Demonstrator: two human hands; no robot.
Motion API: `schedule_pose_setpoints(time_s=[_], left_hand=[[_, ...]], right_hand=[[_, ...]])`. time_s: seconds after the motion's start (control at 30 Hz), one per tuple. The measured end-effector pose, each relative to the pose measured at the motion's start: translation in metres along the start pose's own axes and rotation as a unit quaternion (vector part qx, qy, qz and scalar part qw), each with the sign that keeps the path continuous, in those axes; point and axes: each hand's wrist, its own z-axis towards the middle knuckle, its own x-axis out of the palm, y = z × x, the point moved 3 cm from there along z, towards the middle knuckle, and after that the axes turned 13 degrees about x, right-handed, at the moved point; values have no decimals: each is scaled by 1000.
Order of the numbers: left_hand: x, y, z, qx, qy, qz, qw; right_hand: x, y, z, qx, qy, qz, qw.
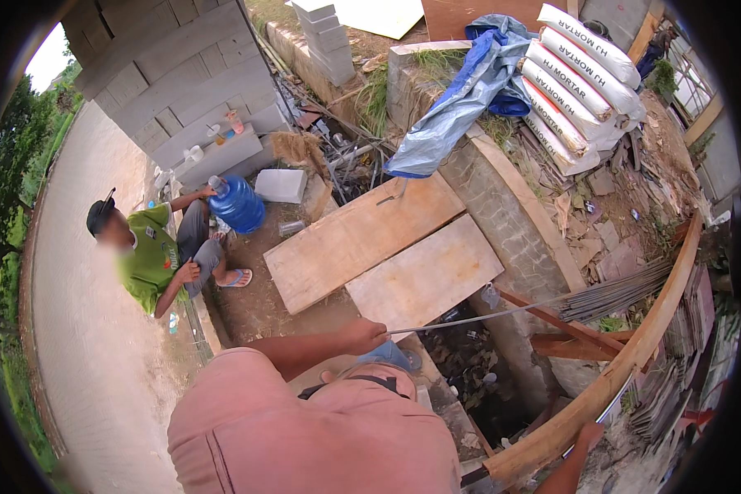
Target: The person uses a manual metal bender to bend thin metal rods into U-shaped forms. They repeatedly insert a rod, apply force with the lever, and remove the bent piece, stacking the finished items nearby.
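Pink shirt point(321, 445): is being seen from above, with the lower middle of the view being filled by it.
Right hand point(587, 435): is being held at the lower right, just beside a wooden plank point(552, 432) and across a thin pale rod point(614, 402); its fingers are being hidden, so whether the rod is being gripped cannot be told.
Left hand point(365, 336): is being held out over the middle, fingers curled closed, with one end of a grey bar point(469, 319) being gripped.
Grey bar: is being extended rightward from the left hand, above a dark trench point(469, 362), towards a bundle of thin bars point(617, 292).
Boards point(424, 280): two pale panels are being displayed side by side beyond the left hand.
Co-worker point(152, 247): is being seen seated at the left; a blue water jug point(240, 206) is being touched at its neck by one hand; the print on the green shirt is being blurred past reading.
Tarp point(461, 103): is being shown draped, silver and blue, beside the sacks.
Sacks point(584, 82): are being seen stacked, white, with dark capital lettering being repeated along their sides.
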Motion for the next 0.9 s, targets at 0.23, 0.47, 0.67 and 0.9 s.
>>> schedule_pose_setpoints(time_s=[0.23,0.47,0.67,0.9], left_hand=[[21,-51,39,81,9,-72,994],[46,-133,46,79,99,-245,961],[84,-190,42,-104,300,-444,838],[129,-222,43,-110,307,-489,809]], right_hand=[[-31,-71,-24,134,159,253,945],[-133,-169,-280,164,165,469,852],[-144,-276,-519,336,123,530,769],[-72,-293,-693,498,94,497,704]])
